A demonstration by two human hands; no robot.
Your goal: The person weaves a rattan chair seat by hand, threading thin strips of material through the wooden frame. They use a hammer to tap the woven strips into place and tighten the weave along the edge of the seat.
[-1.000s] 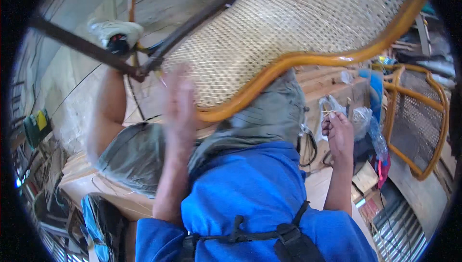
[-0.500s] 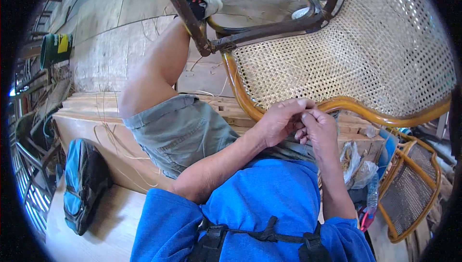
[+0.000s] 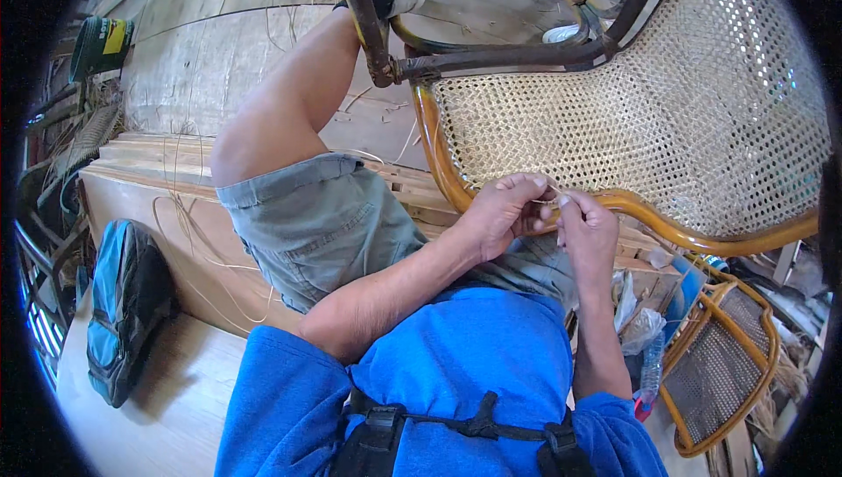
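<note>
Visibly, pale strip [image 3: 554, 188] runs from left fingers [image 3: 524, 186] to right fingers [image 3: 574, 212].

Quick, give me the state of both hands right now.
Left hand: closed, pinching a thin pale strand.
Right hand: closed, apparently pinching the same strand.

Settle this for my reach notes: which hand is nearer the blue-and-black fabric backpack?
Left. The left hand is right of the backpack and higher in the picture; the right hand is farther away, just beyond the left.
</note>
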